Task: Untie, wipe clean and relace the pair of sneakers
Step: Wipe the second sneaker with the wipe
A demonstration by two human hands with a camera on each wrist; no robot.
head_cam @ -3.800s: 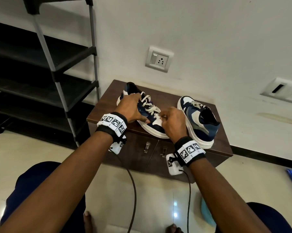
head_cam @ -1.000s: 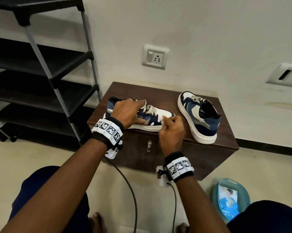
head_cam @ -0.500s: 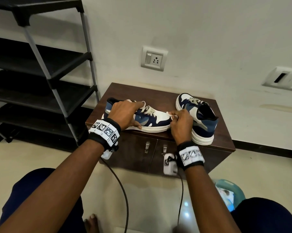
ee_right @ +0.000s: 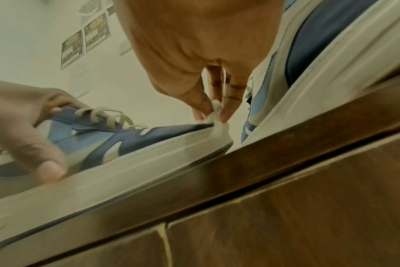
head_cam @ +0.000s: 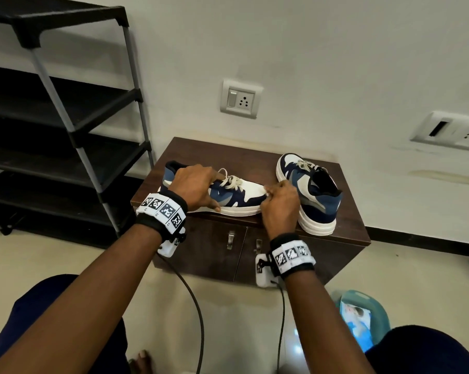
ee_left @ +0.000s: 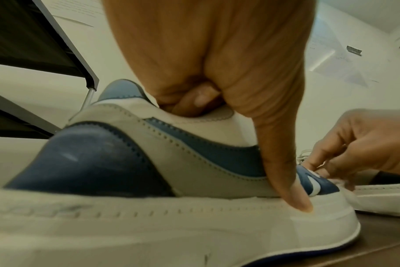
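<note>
Two hands share the near sneaker (head_cam: 229, 197), which lies with its long axis left-right along the cabinet (head_cam: 348, 225) front: the left hand (head_cam: 194, 186) grips its collar, the right hand (head_cam: 280, 203) pinches a white wipe (ee_right: 217, 112) on its toe, while the second sneaker (head_cam: 310, 191) stands just beyond.

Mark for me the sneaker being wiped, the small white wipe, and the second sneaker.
sneaker being wiped (head_cam: 250, 191), head view, on its white toe cap.
white wipe (ee_right: 216, 107), right wrist view, on the wad pinched between the fingertips.
second sneaker (head_cam: 321, 209), head view, on its blue heel side.
</note>
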